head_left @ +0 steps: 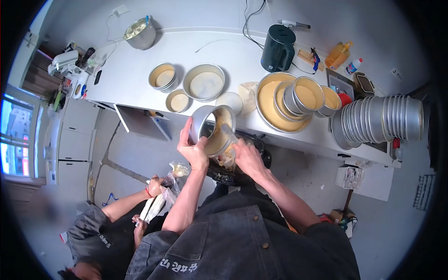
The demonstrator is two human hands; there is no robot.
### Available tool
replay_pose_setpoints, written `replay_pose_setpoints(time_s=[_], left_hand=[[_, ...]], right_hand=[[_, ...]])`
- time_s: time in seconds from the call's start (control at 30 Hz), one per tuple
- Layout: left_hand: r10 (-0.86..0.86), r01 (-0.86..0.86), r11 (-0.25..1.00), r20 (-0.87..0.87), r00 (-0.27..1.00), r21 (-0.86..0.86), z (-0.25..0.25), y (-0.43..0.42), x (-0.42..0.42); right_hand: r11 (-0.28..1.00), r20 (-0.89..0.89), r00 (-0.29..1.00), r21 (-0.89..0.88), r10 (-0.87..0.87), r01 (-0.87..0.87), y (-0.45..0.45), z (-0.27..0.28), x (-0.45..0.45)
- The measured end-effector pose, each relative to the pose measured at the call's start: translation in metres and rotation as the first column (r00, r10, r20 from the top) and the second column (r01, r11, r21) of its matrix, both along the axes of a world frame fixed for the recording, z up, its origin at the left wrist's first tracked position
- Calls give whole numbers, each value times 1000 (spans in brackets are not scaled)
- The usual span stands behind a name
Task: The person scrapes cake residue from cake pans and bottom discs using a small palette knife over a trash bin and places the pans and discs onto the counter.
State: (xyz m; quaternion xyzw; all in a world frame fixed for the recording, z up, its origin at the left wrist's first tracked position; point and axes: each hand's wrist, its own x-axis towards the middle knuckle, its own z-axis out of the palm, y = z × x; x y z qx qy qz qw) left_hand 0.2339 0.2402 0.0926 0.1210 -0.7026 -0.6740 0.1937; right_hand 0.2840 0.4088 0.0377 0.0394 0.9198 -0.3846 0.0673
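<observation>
My left hand [195, 153] grips a round metal cake tin [199, 122] by its wall, thumb over the rim. The tin is tipped on its side, its opening facing right, with tan residue on the inside. My right hand [249, 159] is closed on a pale, greyish scraper [228, 132], whose blade reaches into the tin's opening. Directly beneath is a black-lined bin [224, 176] holding scraps. On the counter edge just beyond stand a small tin [178, 101] and a wider cake tin [204, 82].
A co-worker's hand [158, 186] at lower left holds a clear plastic bag with pale contents. Along the white counter [205, 49] stand a dark kettle [278, 49], tins with tan contents [268, 100], a long nested row of tins [373, 120] and a mixing bowl [141, 36]. A cabinet door [140, 122] hangs open.
</observation>
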Motion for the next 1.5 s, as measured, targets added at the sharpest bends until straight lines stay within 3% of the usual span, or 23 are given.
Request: replay_pose_setpoints(time_s=[0.07,0.1,0.13,0.17,0.2,0.23,0.3,0.37,0.4,0.43,0.5,0.53,0.63,0.67,0.73,0.9,1.03,1.07,1.3,1.37,1.43,1.47,1.5], left_hand=[[-35,34,996,-12,999,-86,7,0,4],[-72,66,983,-30,997,-169,10,1,3],[-74,68,983,-32,997,-172,10,1,3],[-79,69,984,-52,996,-167,8,-1,6],[-86,73,984,-72,994,-160,7,-1,9],[-91,79,984,-73,993,-160,8,-1,12],[-104,93,966,-35,994,-240,10,0,14],[-107,99,955,-13,994,-280,1,-7,18],[-107,102,943,0,994,-316,0,-6,15],[-104,99,943,1,995,-316,-2,-5,17],[-195,179,804,32,980,-568,-1,-5,26],[-359,197,629,-56,932,-752,-16,-10,28],[-688,332,-28,260,678,-943,-18,-28,47],[-680,332,-22,257,686,-943,-22,-32,52],[-830,54,-176,178,529,-983,-30,-39,61],[-847,28,-155,148,511,-987,-28,-32,72],[-817,74,-147,164,552,-986,-35,-31,74],[-814,79,-138,158,559,-987,-35,-32,74],[-705,169,-88,182,686,-982,-28,-41,67],[-677,171,-63,168,717,-983,-21,-43,62],[-534,283,188,143,833,-940,-9,-45,60],[-438,202,308,50,898,-930,0,-40,54],[-441,205,308,52,896,-929,7,-34,49]], right_hand=[[904,-199,942,-283,272,-321,-11,-8,13],[904,-202,941,-282,271,-321,-7,12,7],[879,173,929,-416,327,-232,-1,51,-1],[857,513,766,-506,387,-95,2,72,-4],[878,-41,879,-50,475,-477,-1,47,-14],[956,19,959,74,283,-284,11,26,-9],[961,147,972,183,183,-209,4,30,-3],[888,272,860,-296,432,-353,-2,48,13],[879,188,903,-371,385,-298,-9,53,20],[904,297,878,-328,375,-274,-4,58,20],[949,400,876,-263,270,-173,6,34,22],[955,476,854,-287,211,-76,18,28,24],[978,617,786,-180,27,107,58,23,24],[966,604,797,-195,-15,167,72,18,23],[926,536,838,-258,-99,275,93,-4,20],[799,499,861,-555,98,231,75,9,14],[828,482,874,-468,-54,309,83,1,2],[855,498,863,-480,82,196,76,14,7],[896,528,845,-410,80,172,68,18,9],[872,445,878,-343,-176,348,69,8,6],[876,444,876,-327,-189,355,71,8,7],[907,401,901,-297,-167,300,70,10,8],[933,361,922,-261,-143,247,69,15,10]])
